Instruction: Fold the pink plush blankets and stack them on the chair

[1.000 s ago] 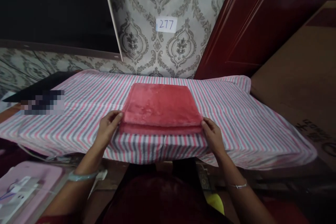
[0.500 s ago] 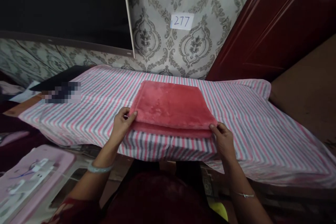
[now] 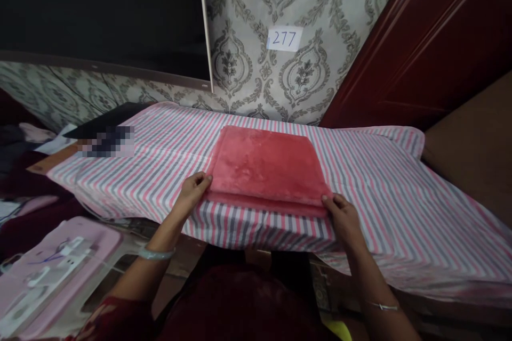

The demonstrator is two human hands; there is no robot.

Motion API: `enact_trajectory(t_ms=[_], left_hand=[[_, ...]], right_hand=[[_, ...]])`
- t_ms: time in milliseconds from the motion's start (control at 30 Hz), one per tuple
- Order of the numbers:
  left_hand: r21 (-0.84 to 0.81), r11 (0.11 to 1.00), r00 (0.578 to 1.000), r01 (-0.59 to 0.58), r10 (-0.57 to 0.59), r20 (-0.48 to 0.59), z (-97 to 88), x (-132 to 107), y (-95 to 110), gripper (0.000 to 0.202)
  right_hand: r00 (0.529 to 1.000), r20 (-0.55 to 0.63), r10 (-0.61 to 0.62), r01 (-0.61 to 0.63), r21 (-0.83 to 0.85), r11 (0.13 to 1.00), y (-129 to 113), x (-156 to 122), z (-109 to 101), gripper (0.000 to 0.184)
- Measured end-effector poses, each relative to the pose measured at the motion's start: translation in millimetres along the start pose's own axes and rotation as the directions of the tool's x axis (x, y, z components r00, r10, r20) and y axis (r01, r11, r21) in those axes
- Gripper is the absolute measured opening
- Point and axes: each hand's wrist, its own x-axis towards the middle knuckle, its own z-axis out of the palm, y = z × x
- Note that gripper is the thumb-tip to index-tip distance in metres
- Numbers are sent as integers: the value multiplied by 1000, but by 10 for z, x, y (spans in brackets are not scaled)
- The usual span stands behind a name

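Note:
A plush coral-red cloth, folded into layers, lies on a striped pink, grey and white tablecloth. At its near left corner, my left hand pinches the edge between thumb and fingers. My right hand grips the near right corner, thumb on top and fingers curled beneath. A lower layer of the cloth shows as a strip below the upper layer's front edge.
Behind the table is a patterned wall with a paper marked 277 and a large dark screen. A dark red door stands right. Lower left, a pink stool carries a white power strip.
The upper layer's front edge has come down a little closer to the lower layer, both hands still at the corners. The whole view has shifted slightly.

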Motion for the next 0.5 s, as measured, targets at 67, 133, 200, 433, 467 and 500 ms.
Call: enact_trajectory(t_ms=[67, 133, 200, 433, 467, 500], left_hand=[[31, 999, 1000, 10, -11, 24, -84, 30, -45, 46], [69, 997, 999, -21, 23, -35, -181, 84, -18, 42], [144, 984, 983, -102, 122, -138, -241, 171, 86, 45], [502, 701, 861, -507, 391, 324, 348, 831, 666, 64], [548, 657, 852, -518, 336, 402, 489, 950, 741, 66], [599, 612, 849, -516, 278, 449, 619, 1062, 809, 67]], right_hand=[[999, 43, 20, -19, -2, 1000, 82, -2, -44, 46], [999, -24, -35, 35, -5, 999, 94, 38, -100, 44], [981, -119, -152, 143, -82, 986, 8, 139, -127, 46], [816, 308, -489, 578, -463, 673, -672, 888, 557, 62], [808, 380, -450, 589, -522, 616, -756, 999, 724, 63], [815, 430, -388, 579, -587, 566, -827, 1097, 885, 63]])
